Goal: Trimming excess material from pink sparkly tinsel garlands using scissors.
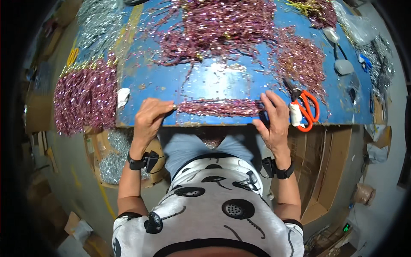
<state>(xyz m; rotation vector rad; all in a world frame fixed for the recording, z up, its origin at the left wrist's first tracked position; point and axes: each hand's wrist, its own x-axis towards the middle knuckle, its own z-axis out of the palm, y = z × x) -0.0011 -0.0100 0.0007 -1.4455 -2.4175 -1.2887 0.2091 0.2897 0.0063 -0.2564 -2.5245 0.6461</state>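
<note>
A bundle of pink glittery tinsel strands [218,108] lies lengthwise along the front edge of the blue table. My left hand [148,118] is closed in a pinch at the bundle's left end, where a small pale tip shows at the fingertips. At the other end, my right hand [275,120] is open, thumb and fingers apart around the strand ends; the fingertips seem to touch them. Just right of that hand lie scissors [314,107] with orange handles, one partly wrapped in white, and dark blades pointing away from me.
A large heap of pink tinsel [227,25] covers the far middle of the table [145,96], with a looser pile [299,60] at right. Finished-looking pink bundles [85,96] hang over the left edge, near a white wad [123,97]. An open cardboard box [319,171] stands below right.
</note>
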